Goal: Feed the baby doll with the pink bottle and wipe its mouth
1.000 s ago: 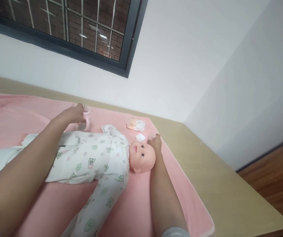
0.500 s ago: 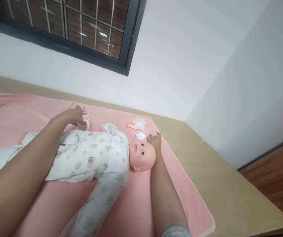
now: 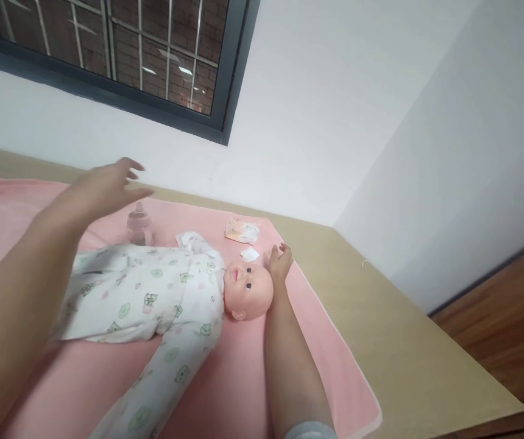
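Observation:
A bald baby doll (image 3: 248, 291) in a white patterned outfit lies on its back on a pink mat (image 3: 225, 378). A clear and pink baby bottle (image 3: 139, 225) stands upright beyond the doll's torso. Up and to the left of the bottle, apart from it, my left hand (image 3: 116, 180) hangs in the air with its fingers spread and nothing in them. Past the top of the doll's head, my right hand (image 3: 280, 261) rests low over the mat, fingers curled. Something small and pinkish shows by these fingers, its kind too unclear to make out.
A soft printed packet (image 3: 242, 231) and a small white folded piece (image 3: 250, 253) lie beyond the doll's face. The mat covers part of a light wooden surface (image 3: 357, 299). White walls and a dark-framed window (image 3: 225, 116) rise behind it.
My left hand has let go of the baby bottle and lifted up and to the left. The bottle now stands by itself. My right hand stays beside the doll's head; the view has shifted slightly.

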`<state>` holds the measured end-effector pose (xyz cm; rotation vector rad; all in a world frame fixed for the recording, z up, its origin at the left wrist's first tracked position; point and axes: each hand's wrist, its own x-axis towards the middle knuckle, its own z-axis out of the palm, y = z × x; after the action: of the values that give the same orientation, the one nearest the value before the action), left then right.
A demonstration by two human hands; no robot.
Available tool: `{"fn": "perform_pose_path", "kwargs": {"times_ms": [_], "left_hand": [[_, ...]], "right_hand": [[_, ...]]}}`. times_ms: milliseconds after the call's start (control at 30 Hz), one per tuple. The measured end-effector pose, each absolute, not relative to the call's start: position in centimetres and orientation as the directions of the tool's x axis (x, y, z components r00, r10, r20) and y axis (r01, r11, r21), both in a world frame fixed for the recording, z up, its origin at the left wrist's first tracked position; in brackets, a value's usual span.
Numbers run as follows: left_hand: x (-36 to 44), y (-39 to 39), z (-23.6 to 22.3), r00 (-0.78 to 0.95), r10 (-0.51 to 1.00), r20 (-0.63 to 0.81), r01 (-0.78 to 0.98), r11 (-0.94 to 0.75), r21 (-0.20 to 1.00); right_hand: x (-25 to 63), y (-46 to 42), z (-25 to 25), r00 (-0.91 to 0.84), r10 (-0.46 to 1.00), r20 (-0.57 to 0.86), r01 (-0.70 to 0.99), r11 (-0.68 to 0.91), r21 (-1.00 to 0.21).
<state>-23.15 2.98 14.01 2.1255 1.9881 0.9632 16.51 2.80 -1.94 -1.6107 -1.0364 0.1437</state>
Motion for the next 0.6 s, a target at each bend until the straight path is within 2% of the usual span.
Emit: {"fn": "perform_pose_path", "kwargs": {"times_ms": [100,167,300,433,533,600], "left_hand": [[-15.8,-0.5,15.9,0.155,0.914,0.374,0.913,-0.277,0.299],[-11.3,-1.2,15.9,0.289,0.894,0.343,0.906,-0.371,0.205],[-5.2,0.5,13.8,0.577,0.817,-0.018,0.765,-0.532,0.362],[-1.9,3.0,11.0,0.703,0.638,-0.314,0.693,-0.518,0.501],[-0.6,4.2,9.3,0.749,0.512,-0.422,0.655,-0.473,0.589],[-0.2,4.6,8.5,0.785,0.457,-0.418,0.610,-0.456,0.648]], "right_hand": [[15.7,2.2,-1.2,0.524,0.647,0.553,0.583,0.200,-0.787],[15.2,1.8,-0.7,0.440,0.684,0.582,0.578,0.279,-0.766],[14.6,1.7,-0.5,0.288,0.778,0.558,0.510,0.369,-0.777],[14.1,2.1,-0.8,0.200,0.860,0.470,0.428,0.354,-0.831],[13.7,2.2,-1.0,0.153,0.900,0.409,0.364,0.333,-0.870],[13.4,2.1,-1.0,0.128,0.913,0.387,0.323,0.330,-0.887]]}}
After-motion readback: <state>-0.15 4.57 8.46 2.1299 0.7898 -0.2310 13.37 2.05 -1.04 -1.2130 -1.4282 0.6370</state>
